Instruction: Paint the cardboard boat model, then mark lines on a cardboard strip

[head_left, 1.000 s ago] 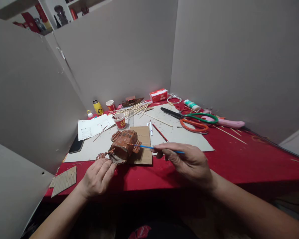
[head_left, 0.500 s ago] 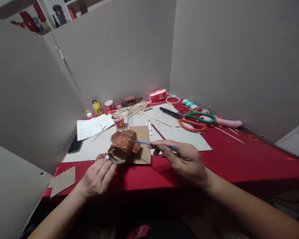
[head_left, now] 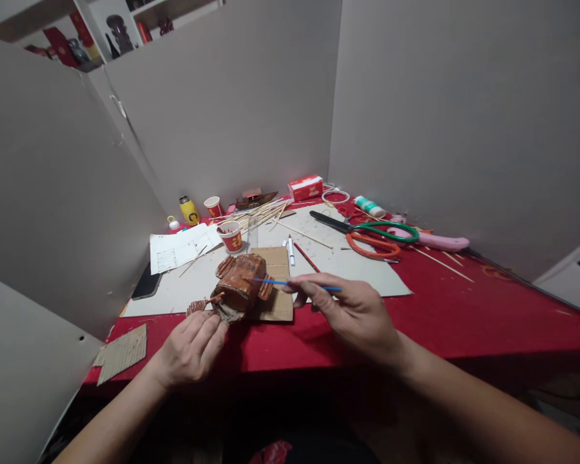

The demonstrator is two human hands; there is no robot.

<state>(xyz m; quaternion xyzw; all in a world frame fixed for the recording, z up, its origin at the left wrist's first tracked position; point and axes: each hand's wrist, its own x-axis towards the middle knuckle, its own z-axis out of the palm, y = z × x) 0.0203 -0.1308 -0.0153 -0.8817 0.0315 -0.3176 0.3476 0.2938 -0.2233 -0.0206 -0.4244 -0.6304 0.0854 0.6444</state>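
A reddish-brown handmade model [head_left: 241, 278], with a rounded top and small slatted pieces at its sides, is held tilted above the table's front part. My left hand [head_left: 193, 345] is closed on its near lower edge; the fingertips are partly hidden. Between the thumb and fingers of my right hand [head_left: 352, 316] is a thin blue paintbrush [head_left: 275, 281]. The brush tip meets the model's brown top surface. Behind the model lies a piece of brown cardboard [head_left: 280, 303].
A paper cup [head_left: 232, 240] with sticks in it stands behind the model. Large scissors [head_left: 372, 233] lie to the right, by a pink-handled tool [head_left: 444, 241]. Thin wooden sticks [head_left: 261, 216], a phone [head_left: 146, 285] and a corrugated cardboard scrap [head_left: 123, 354] are about.
The brush tip has shifted slightly down and nearer along the model's top, my right hand moving a little with it. My left hand keeps its hold on the model.
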